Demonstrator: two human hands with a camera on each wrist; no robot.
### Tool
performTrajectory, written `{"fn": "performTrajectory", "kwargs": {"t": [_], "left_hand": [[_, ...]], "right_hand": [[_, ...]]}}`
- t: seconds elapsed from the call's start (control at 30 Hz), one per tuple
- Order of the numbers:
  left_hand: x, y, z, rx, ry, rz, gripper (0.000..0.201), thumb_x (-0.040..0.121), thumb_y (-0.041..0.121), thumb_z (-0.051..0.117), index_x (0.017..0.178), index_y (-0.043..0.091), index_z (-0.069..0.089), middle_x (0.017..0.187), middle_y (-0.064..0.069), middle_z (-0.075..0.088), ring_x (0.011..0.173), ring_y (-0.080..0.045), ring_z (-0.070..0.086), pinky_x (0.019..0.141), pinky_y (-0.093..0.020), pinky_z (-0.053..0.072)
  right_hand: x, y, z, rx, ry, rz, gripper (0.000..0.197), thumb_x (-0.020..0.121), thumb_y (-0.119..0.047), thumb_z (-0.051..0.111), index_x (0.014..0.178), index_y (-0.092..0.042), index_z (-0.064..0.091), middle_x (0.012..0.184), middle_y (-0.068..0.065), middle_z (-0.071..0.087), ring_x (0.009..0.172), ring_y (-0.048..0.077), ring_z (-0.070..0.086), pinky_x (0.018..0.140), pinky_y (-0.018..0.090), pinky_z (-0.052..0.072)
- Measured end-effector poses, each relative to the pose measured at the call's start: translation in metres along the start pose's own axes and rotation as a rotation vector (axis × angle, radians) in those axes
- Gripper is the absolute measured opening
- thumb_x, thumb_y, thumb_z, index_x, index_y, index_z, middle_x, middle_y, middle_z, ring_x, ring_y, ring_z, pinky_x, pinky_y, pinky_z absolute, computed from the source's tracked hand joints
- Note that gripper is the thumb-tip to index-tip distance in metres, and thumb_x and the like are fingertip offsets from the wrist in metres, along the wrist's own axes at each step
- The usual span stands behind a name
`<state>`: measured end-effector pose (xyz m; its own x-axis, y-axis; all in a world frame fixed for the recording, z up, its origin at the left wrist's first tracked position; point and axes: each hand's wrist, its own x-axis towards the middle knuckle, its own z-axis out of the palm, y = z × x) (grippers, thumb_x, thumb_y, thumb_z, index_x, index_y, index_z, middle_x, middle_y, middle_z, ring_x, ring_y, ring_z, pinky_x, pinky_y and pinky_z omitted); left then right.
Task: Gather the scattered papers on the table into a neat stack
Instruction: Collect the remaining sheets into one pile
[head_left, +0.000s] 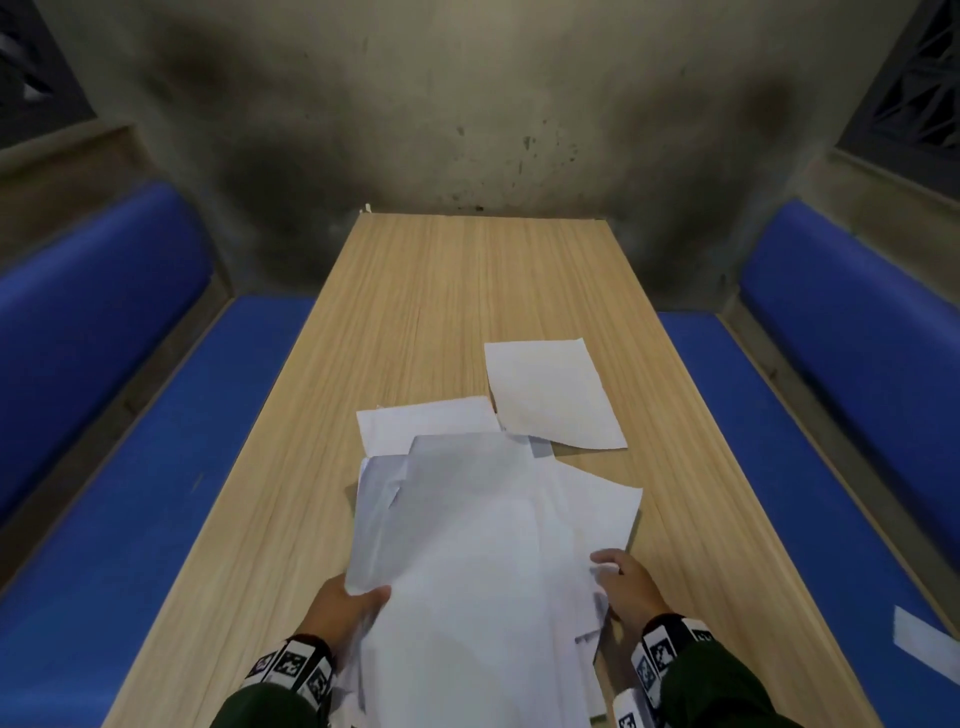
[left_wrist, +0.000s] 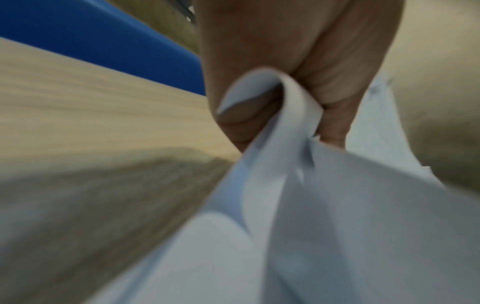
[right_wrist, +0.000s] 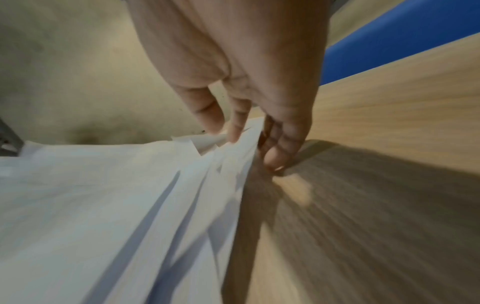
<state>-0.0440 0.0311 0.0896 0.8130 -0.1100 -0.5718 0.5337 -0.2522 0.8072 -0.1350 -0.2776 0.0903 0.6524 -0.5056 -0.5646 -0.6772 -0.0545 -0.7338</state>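
Observation:
A loose pile of white papers (head_left: 478, 551) lies fanned on the near half of the wooden table (head_left: 441, 291). My left hand (head_left: 348, 608) grips the pile's left edge, thumb on top; the left wrist view shows the papers (left_wrist: 298, 185) curled between thumb and fingers. My right hand (head_left: 628, 587) holds the pile's right edge, its fingers (right_wrist: 239, 123) pinching the sheet edges (right_wrist: 155, 185) against the table. One separate sheet (head_left: 550, 395) lies flat farther back on the right, and another sheet (head_left: 426, 421) pokes out behind the pile.
Blue padded benches (head_left: 130, 467) run along both sides of the table, and a white sheet (head_left: 924, 644) lies on the right bench. A stained concrete wall (head_left: 467, 104) closes the far end.

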Motion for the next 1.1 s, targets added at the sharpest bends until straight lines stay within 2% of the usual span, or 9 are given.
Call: {"fn": "performTrajectory", "kwargs": {"t": [0.13,0.23,0.3,0.4,0.5,0.67,0.77,0.9,1.1], "left_hand": [[-0.006,0.004,-0.022,-0.025,0.035,0.061,0.027,0.068,0.018,0.073,0.092,0.006,0.067,0.072,-0.005,0.073,0.079,-0.028,0.065,0.073,-0.033,0.046],[-0.022,0.016,-0.035,-0.057,0.095,0.12,0.005,0.08,0.002,0.066,0.08,0.005,0.062,0.047,0.005,0.067,0.059,-0.017,0.059,0.056,-0.025,0.043],[-0.031,0.026,-0.044,-0.092,0.111,0.162,0.014,0.076,0.005,0.071,0.086,0.001,0.062,0.056,0.003,0.067,0.062,-0.018,0.058,0.057,-0.025,0.041],[-0.036,0.04,-0.055,-0.053,0.128,0.213,0.016,0.076,0.011,0.073,0.087,0.002,0.066,0.056,0.006,0.07,0.068,-0.022,0.062,0.059,-0.027,0.043],[-0.044,0.067,-0.057,-0.028,0.035,0.303,0.014,0.067,0.023,0.075,0.078,0.018,0.068,0.056,0.015,0.073,0.068,-0.013,0.071,0.062,-0.028,0.047],[-0.053,0.109,-0.047,-0.059,0.064,0.569,0.023,0.074,0.01,0.073,0.081,0.029,0.063,0.061,0.029,0.07,0.066,0.013,0.065,0.059,-0.018,0.05],[-0.056,0.122,-0.044,-0.11,0.02,0.638,0.024,0.07,0.013,0.076,0.086,0.028,0.065,0.07,0.024,0.073,0.071,0.006,0.068,0.054,-0.008,0.05],[-0.056,0.123,-0.039,-0.044,-0.062,0.687,0.051,0.053,0.036,0.074,0.1,0.016,0.068,0.084,0.006,0.075,0.081,-0.007,0.069,0.059,-0.016,0.053],[-0.035,0.115,-0.018,0.042,-0.028,0.579,0.014,0.078,0.01,0.071,0.085,0.02,0.065,0.068,0.025,0.072,0.075,-0.017,0.066,0.063,-0.016,0.052]], "right_hand": [[-0.002,-0.013,0.001,-0.042,0.084,-0.006,0.055,0.084,-0.045,0.059,0.128,-0.015,0.047,0.135,0.008,0.04,0.124,0.031,0.044,0.1,0.039,0.04],[-0.005,-0.025,0.006,-0.288,0.154,-0.056,0.071,0.076,-0.059,0.058,0.131,-0.016,0.045,0.147,0.011,0.03,0.132,0.03,0.036,0.109,0.045,0.036],[-0.01,-0.034,0.01,-0.314,0.182,-0.101,0.076,0.074,-0.064,0.056,0.133,-0.019,0.044,0.154,0.011,0.021,0.14,0.028,0.024,0.115,0.045,0.027],[-0.025,-0.061,0.016,-0.014,-0.118,-0.238,0.108,0.049,-0.079,0.061,0.137,-0.022,0.037,0.149,0.001,0.031,0.14,0.022,0.027,0.114,0.04,0.025],[-0.045,-0.091,0.019,0.137,-0.344,-0.386,0.086,0.053,-0.056,0.079,0.126,-0.024,0.048,0.131,-0.002,0.058,0.122,0.018,0.054,0.105,0.038,0.043],[-0.064,-0.13,0.002,0.378,-0.296,-0.496,0.039,0.062,-0.013,0.083,0.099,-0.012,0.07,0.104,0.011,0.074,0.095,0.023,0.07,0.08,0.029,0.058],[-0.071,-0.14,-0.012,0.434,-0.239,-0.542,0.051,0.06,-0.022,0.082,0.106,-0.005,0.067,0.105,0.012,0.074,0.099,0.027,0.069,0.089,0.041,0.054],[-0.072,-0.136,-0.02,0.389,-0.186,-0.578,0.043,0.071,-0.006,0.077,0.111,-0.007,0.062,0.104,0.005,0.073,0.097,0.02,0.068,0.083,0.03,0.056],[-0.059,-0.116,-0.011,0.29,-0.166,-0.507,0.046,0.063,-0.011,0.069,0.098,-0.034,0.052,0.119,0.016,0.058,0.11,0.033,0.057,0.092,0.047,0.051]]}}
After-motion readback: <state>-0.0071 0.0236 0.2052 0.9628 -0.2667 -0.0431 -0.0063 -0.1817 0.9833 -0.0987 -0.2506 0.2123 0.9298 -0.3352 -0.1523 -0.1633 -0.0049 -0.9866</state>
